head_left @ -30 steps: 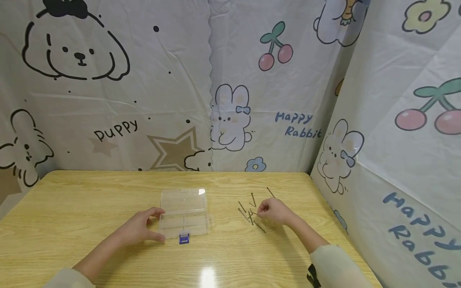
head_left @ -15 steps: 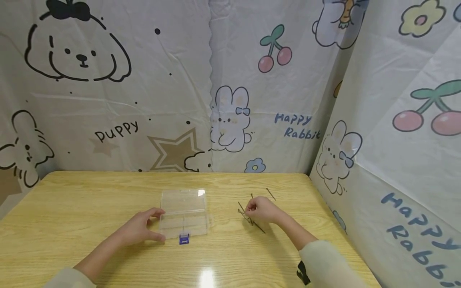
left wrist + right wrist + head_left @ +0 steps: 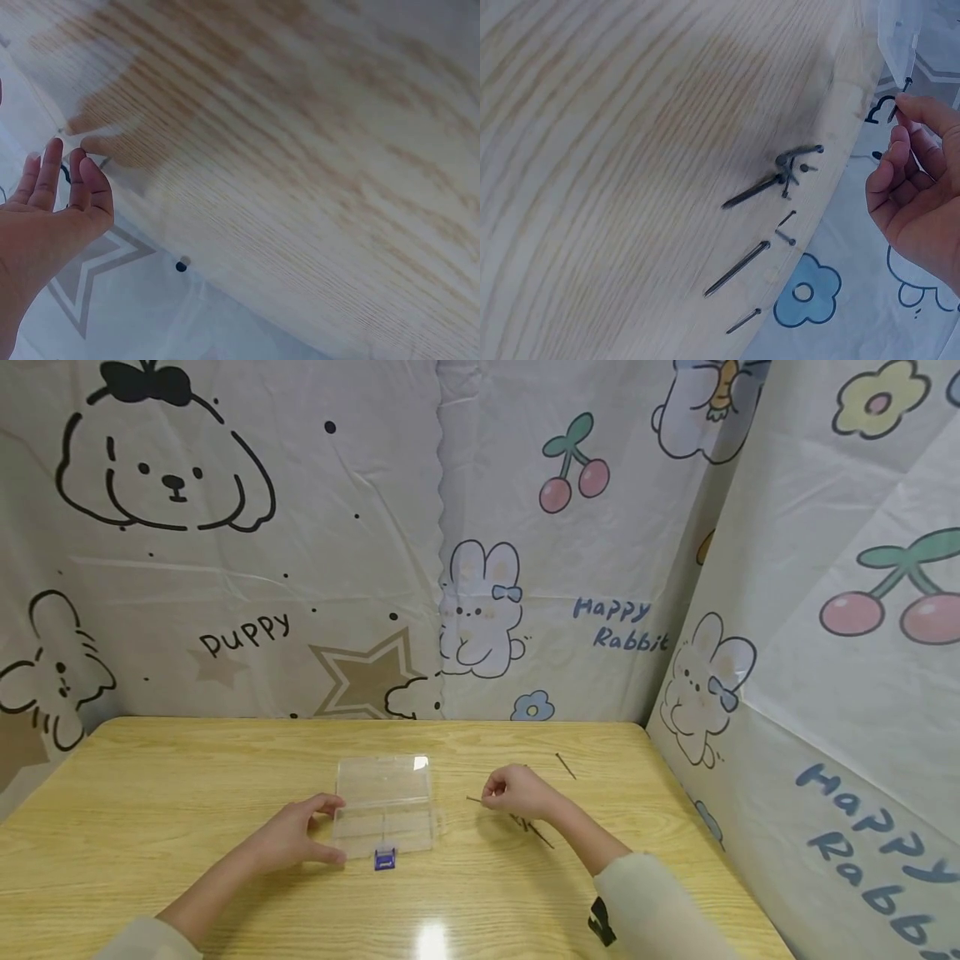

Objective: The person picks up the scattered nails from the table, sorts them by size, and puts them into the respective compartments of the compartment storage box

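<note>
A clear plastic compartment box (image 3: 382, 779) lies open on the wooden table, its blue latch (image 3: 385, 859) facing the person. My left hand (image 3: 288, 835) is at the box's left edge, fingertips and thumb touching it with a gap between them. My right hand (image 3: 525, 793) pinches a dark metal nail (image 3: 472, 798) between thumb and finger, its head pointing left toward the box. In the right wrist view the same nail (image 3: 907, 86) pokes out past the fingertips. Beneath and behind that hand lie several loose nails (image 3: 538, 835), partly hidden in the head view.
One separate nail (image 3: 566, 766) lies farther back on the right. The wooden table (image 3: 187, 777) reaches a printed cloth backdrop (image 3: 337, 568) at its rear edge. A second cloth wall (image 3: 810, 710) stands along the right side.
My right hand has moved left from the nails toward the box, now with a nail visible in its fingers. The left hand and the box have stayed in place.
</note>
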A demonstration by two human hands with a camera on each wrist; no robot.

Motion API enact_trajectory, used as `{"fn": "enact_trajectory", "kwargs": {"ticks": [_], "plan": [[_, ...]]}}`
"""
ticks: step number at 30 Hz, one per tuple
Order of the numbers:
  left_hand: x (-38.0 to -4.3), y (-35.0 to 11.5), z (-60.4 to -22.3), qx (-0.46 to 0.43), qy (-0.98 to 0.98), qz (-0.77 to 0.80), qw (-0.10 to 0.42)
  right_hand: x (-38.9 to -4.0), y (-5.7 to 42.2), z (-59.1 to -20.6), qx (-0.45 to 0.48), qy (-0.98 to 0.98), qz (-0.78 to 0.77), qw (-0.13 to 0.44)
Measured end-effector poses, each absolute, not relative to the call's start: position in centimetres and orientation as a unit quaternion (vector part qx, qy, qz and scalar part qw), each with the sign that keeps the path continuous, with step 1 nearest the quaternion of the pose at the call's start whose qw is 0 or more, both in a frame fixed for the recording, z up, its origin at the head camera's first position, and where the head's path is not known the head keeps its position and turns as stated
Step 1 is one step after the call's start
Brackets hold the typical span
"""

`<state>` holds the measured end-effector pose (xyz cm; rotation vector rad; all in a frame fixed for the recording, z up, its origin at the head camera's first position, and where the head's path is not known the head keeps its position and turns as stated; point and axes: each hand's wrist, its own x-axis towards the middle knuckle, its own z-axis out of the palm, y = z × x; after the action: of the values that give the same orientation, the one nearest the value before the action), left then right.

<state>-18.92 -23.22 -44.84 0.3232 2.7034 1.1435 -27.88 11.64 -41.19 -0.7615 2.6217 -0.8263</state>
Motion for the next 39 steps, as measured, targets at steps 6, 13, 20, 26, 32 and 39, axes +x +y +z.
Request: {"fn": "enact_trajectory", "kwargs": {"ticks": [6,13,20,26,32,39], "plan": [[-18.9,-23.2,-45.0,0.118,0.908,0.392,0.089,-27.6,9.8,-41.0,-0.276,0.905,-0.291,0.143],[-18.8,-23.2,-45.2,0.127,0.910,0.386,0.085,-27.4,7.9,-41.1,-0.290,0.901,-0.290,0.142],[-18.9,-23.2,-45.2,0.124,0.908,0.391,0.086,-27.2,6.3,-40.9,-0.306,0.894,-0.292,0.145],[-18.8,-23.2,-45.1,0.127,0.907,0.392,0.092,-27.0,5.1,-41.2,-0.311,0.892,-0.293,0.147],[-18.7,-23.2,-44.7,0.118,0.901,0.405,0.104,-26.7,3.9,-41.2,-0.313,0.889,-0.295,0.158],[-18.8,-23.2,-44.7,0.116,0.901,0.405,0.106,-26.4,2.1,-41.1,-0.331,0.885,-0.289,0.153]]}}
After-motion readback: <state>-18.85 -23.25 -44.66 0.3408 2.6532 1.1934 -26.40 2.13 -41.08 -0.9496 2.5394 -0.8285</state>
